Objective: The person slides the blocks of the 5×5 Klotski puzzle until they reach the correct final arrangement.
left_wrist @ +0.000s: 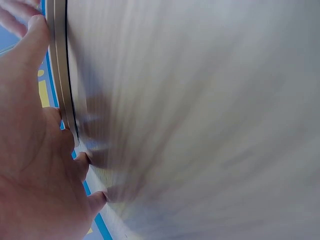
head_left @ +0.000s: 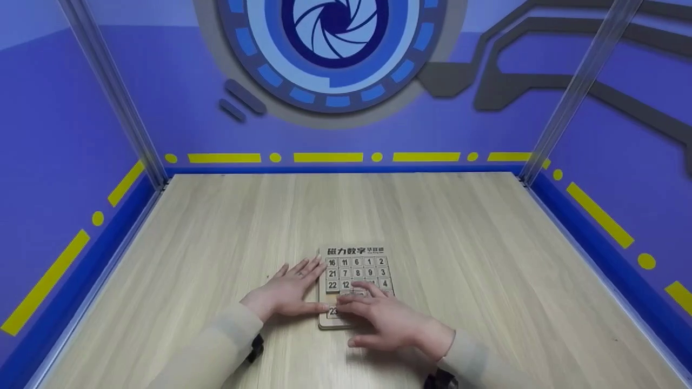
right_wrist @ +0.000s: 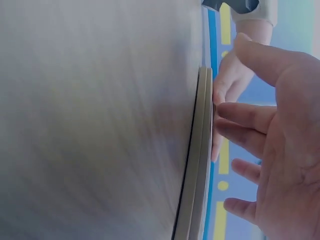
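Note:
A wooden sliding number puzzle [head_left: 354,251] lies flat on the table, its numbered tiles set in a raised frame. Spread along its left edge is my left hand [head_left: 289,292], with the thumb at the lower-left side by tile 23 [head_left: 332,311]. In the left wrist view, that hand's fingertips [left_wrist: 97,200] rest on the tabletop and against the board's side. My right hand [head_left: 389,319] reaches over the lower right of the puzzle, fingertips on the tiles. It covers several tiles there. In the right wrist view its fingers [right_wrist: 245,115] are extended at the board's top face.
The light wood table [head_left: 459,232] spreads around the puzzle. Blue panels [head_left: 346,135] with yellow marks enclose its back and sides, with metal posts [head_left: 578,92] at the corners. A dark band [head_left: 440,379] sits at each wrist.

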Available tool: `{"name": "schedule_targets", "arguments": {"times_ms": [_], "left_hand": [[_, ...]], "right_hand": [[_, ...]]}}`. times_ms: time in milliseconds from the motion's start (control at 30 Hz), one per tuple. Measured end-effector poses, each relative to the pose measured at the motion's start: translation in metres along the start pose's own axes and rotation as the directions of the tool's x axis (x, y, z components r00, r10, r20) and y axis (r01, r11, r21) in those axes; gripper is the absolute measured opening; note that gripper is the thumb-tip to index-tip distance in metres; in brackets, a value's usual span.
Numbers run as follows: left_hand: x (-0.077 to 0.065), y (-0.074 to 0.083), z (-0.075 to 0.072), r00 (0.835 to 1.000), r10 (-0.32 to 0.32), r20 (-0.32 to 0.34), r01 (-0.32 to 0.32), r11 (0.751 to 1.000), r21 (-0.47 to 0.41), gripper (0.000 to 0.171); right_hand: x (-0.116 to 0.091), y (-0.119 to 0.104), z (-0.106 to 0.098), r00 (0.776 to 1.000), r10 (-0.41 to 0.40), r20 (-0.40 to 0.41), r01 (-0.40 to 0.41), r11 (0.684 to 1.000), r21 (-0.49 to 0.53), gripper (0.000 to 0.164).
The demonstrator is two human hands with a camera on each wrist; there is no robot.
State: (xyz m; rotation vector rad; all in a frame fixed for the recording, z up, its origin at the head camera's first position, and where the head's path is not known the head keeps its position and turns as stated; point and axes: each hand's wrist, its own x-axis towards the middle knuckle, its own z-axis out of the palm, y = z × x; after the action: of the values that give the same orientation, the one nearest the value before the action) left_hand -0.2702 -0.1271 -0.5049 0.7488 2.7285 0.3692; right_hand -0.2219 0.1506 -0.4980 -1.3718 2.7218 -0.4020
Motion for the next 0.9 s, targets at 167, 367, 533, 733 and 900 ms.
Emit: {"name": "schedule_targets", "arguments": {"times_ms": [167, 367, 533, 733, 900], "left_hand": [[0.001, 0.000, 0.000, 1.000, -0.001, 0.001, 0.001, 1.000, 0.002, 0.101], [-0.001, 0.002, -0.001, 1.000, 0.002, 0.003, -0.002, 1.000, 0.006, 0.101], [-0.001, 0.002, -0.001, 1.000, 0.003, 0.005, -0.003, 1.000, 0.007, 0.101], [0.000, 0.001, 0.000, 1.000, 0.000, 0.001, 0.000, 1.000, 0.007, 0.101], [0.001, 0.000, 0.000, 1.000, 0.003, -0.003, -0.003, 1.000, -0.002, 0.101]], "right_hand": [[0.010, 0.007, -0.005, 0.997, 0.071, 0.013, -0.071, 0.997, 0.029, 0.074], [0.020, 0.013, -0.002, 0.993, 0.116, 0.033, -0.117, 0.993, 0.023, 0.076], [0.024, 0.016, 0.000, 0.992, 0.122, 0.044, -0.123, 0.992, 0.014, 0.078], [0.024, 0.015, 0.000, 0.993, 0.110, 0.050, -0.109, 0.994, -0.017, 0.079], [0.023, 0.011, -0.002, 0.994, 0.094, 0.054, -0.091, 0.994, -0.057, 0.080]]}}
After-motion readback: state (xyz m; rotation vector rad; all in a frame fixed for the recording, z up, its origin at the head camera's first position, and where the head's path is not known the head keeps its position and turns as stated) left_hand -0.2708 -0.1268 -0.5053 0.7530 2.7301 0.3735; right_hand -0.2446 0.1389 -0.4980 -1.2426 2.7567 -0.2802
